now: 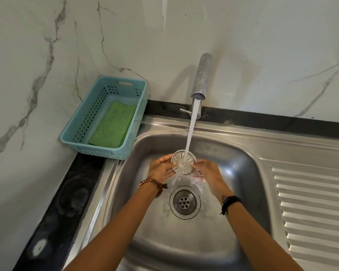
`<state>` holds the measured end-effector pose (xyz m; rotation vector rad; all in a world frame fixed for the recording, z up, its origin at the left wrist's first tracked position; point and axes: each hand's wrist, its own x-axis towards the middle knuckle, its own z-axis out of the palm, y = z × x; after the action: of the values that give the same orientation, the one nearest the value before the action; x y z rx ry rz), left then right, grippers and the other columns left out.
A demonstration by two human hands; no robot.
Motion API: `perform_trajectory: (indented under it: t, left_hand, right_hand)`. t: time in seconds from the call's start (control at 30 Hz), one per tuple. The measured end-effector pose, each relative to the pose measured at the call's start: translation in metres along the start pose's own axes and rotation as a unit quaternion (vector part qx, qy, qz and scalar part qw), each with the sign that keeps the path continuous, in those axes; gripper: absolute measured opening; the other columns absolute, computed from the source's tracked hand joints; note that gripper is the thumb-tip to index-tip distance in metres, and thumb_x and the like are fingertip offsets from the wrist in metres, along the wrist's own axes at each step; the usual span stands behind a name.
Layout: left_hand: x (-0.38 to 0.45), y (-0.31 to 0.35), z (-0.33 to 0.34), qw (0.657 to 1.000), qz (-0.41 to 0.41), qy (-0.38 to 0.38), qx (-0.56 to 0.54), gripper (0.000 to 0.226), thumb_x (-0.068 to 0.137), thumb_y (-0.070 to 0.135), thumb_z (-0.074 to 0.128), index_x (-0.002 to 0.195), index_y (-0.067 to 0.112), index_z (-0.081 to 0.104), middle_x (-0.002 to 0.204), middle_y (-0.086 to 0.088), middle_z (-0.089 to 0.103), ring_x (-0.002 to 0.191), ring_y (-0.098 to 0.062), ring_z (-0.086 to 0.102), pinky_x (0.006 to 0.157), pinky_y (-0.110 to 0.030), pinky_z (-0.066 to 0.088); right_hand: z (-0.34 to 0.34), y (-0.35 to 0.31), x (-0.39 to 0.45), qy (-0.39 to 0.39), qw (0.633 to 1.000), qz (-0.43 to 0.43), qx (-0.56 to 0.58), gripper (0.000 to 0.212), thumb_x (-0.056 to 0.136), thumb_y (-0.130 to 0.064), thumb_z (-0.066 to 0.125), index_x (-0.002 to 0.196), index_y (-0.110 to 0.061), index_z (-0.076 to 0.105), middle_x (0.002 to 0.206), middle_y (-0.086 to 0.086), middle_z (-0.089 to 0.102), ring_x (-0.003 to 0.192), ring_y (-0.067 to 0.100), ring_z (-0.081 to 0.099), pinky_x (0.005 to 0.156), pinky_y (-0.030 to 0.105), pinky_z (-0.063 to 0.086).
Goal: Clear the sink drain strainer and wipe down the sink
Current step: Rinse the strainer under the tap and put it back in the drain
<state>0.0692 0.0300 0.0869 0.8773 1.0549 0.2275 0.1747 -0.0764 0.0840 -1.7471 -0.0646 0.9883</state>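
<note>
Left hand (160,168) and right hand (208,172) pinching the strainer (183,162) by its rim under running tap (201,77) water — steel sink (233,153), teal basket (104,118) on dark worktop (67,202), marbled wall.

No text, label, brand, number or sign can be read anywhere in the view.
</note>
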Motion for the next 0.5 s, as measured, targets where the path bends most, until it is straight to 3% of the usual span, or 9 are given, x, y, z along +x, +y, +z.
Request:
perform_trajectory:
  t: [0.1, 0.17, 0.23, 0.3, 0.33, 0.4, 0.5]
  left_hand:
    - [-0.002, -0.007, 0.001, 0.998, -0.052, 0.016, -0.015, 0.029, 0.084, -0.012, 0.051, 0.112, -0.004, 0.057, 0.095, -0.013, 0.063, 0.088, -0.024, 0.061, 0.090, -0.037, 0.047]
    - [-0.004, -0.013, 0.003, 0.997, -0.075, 0.019, 0.005, 0.015, 0.085, -0.010, 0.053, 0.092, 0.000, 0.061, 0.089, -0.012, 0.062, 0.082, -0.021, 0.061, 0.096, -0.038, 0.047]
    - [-0.006, -0.013, 0.007, 0.998, -0.062, 0.013, 0.022, 0.016, 0.085, -0.009, 0.055, 0.079, 0.005, 0.059, 0.081, -0.009, 0.061, 0.073, -0.017, 0.059, 0.085, -0.029, 0.055]
    - [-0.005, -0.009, 0.011, 0.998, -0.012, 0.028, 0.061, 0.011, 0.083, -0.008, 0.058, 0.084, 0.002, 0.063, 0.081, -0.008, 0.062, 0.073, -0.017, 0.060, 0.062, -0.018, 0.056]
    - [-0.005, -0.006, 0.012, 0.995, 0.020, 0.041, 0.092, 0.012, 0.082, -0.007, 0.060, 0.091, -0.002, 0.065, 0.084, -0.009, 0.064, 0.076, -0.018, 0.062, 0.060, -0.016, 0.055]
    - [-0.004, 0.001, 0.015, 0.981, 0.083, 0.050, 0.169, 0.019, 0.080, -0.002, 0.064, 0.099, -0.001, 0.067, 0.092, -0.013, 0.068, 0.084, -0.021, 0.064, 0.068, -0.023, 0.056]
    - [-0.003, 0.007, 0.016, 0.957, 0.135, 0.058, 0.249, 0.014, 0.079, 0.004, 0.066, 0.092, 0.004, 0.070, 0.093, -0.016, 0.071, 0.084, -0.025, 0.067, 0.077, -0.034, 0.057]
  right_hand:
    - [0.002, -0.003, 0.000, 0.013, 0.991, -0.110, -0.074, 0.011, 0.089, -0.002, 0.057, 0.095, -0.006, 0.066, 0.092, 0.014, 0.068, 0.068, 0.012, 0.063, 0.049, 0.014, 0.052]
    - [-0.001, -0.003, -0.002, 0.008, 0.972, -0.188, -0.143, 0.013, 0.089, -0.004, 0.058, 0.093, -0.013, 0.067, 0.085, 0.002, 0.068, 0.071, 0.006, 0.064, 0.054, 0.016, 0.054]
    - [-0.007, 0.002, 0.000, 0.017, 0.958, -0.224, -0.180, 0.015, 0.088, -0.005, 0.060, 0.098, -0.011, 0.069, 0.087, -0.001, 0.068, 0.078, 0.011, 0.065, 0.065, 0.026, 0.057]
    - [-0.013, 0.009, 0.003, 0.038, 0.962, -0.223, -0.153, 0.017, 0.086, 0.001, 0.060, 0.097, -0.010, 0.068, 0.089, 0.002, 0.069, 0.082, 0.015, 0.066, 0.069, 0.031, 0.058]
    - [-0.014, 0.012, 0.005, 0.046, 0.969, -0.210, -0.123, 0.018, 0.085, 0.004, 0.061, 0.095, -0.009, 0.067, 0.091, 0.005, 0.069, 0.081, 0.017, 0.066, 0.067, 0.031, 0.058]
    - [-0.014, 0.015, 0.008, 0.050, 0.984, -0.159, -0.061, 0.017, 0.083, 0.007, 0.062, 0.089, -0.008, 0.065, 0.090, 0.011, 0.068, 0.078, 0.019, 0.065, 0.059, 0.022, 0.055]
    - [-0.009, 0.012, 0.011, 0.040, 0.994, -0.100, -0.022, 0.013, 0.083, 0.006, 0.061, 0.091, -0.002, 0.066, 0.087, 0.013, 0.066, 0.067, 0.016, 0.063, 0.048, 0.015, 0.052]
